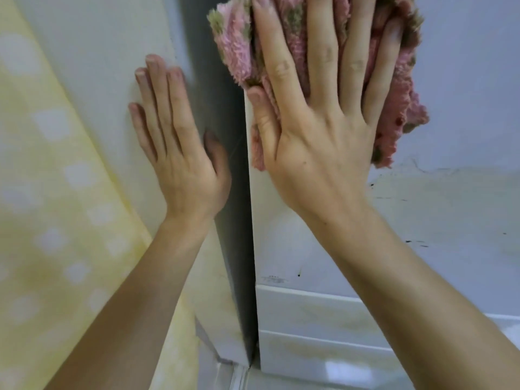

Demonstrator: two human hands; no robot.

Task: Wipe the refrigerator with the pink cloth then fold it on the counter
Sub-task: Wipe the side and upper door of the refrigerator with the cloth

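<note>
The fluffy pink cloth [233, 49], with olive patches, lies flat against the white refrigerator door [450, 220] at the top of the view. My right hand [318, 116] presses on it with straight, spread fingers, and the cloth shows around them on both sides. My left hand [174, 142] rests flat on the pale surface left of the door's edge, its thumb touching the dark grey strip [228, 192] beside the door. Part of the cloth is cut off by the top of the frame.
A yellow curtain with white dots [56, 220] hangs at the left. The door carries small dark marks and smudges [416, 243]. White ribbed trim [309, 319] runs below the door, with light floor tiles [239, 378] at the bottom.
</note>
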